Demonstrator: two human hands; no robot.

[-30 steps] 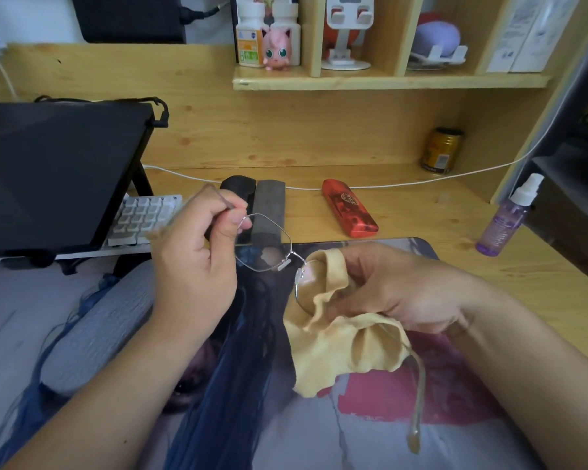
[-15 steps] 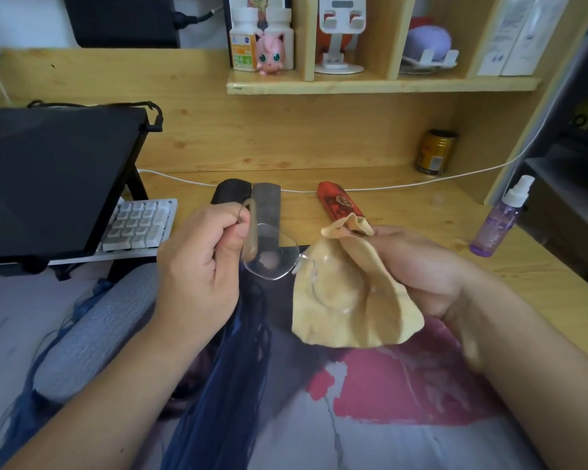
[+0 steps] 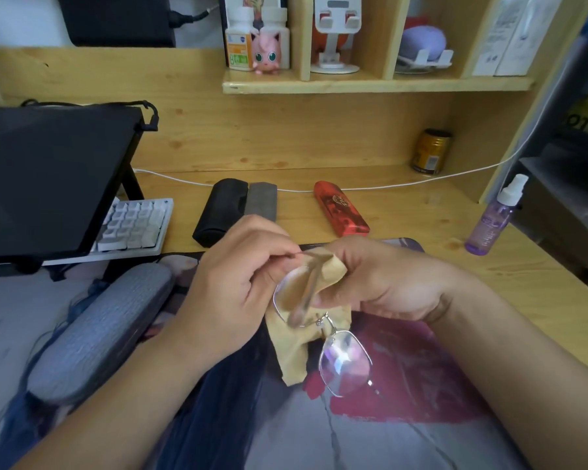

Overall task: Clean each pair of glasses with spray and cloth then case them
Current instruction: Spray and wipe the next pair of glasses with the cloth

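Observation:
A thin wire-framed pair of glasses (image 3: 345,362) hangs over the printed desk mat, one lens low and free, the other up between my hands. My left hand (image 3: 233,293) pinches the frame at its upper edge. My right hand (image 3: 377,279) grips a tan cloth (image 3: 291,357) bunched against the upper lens; the rest of the cloth droops below. A purple spray bottle (image 3: 491,222) stands at the right on the desk. Behind my hands lie a black case (image 3: 218,212), a grey case (image 3: 262,201) and a red case (image 3: 340,208), all shut.
A dark laptop on a stand (image 3: 48,178) and a white keyboard (image 3: 133,225) fill the left. A grey wrist rest (image 3: 95,330) lies at front left. A white cable (image 3: 387,186) crosses the desk's back, near a gold can (image 3: 430,156). A shelf (image 3: 370,84) hangs above.
The glasses have turned from level to hanging downward, one lens now free below my hands. My hands have come closer together, and the cloth has bunched up against the upper lens.

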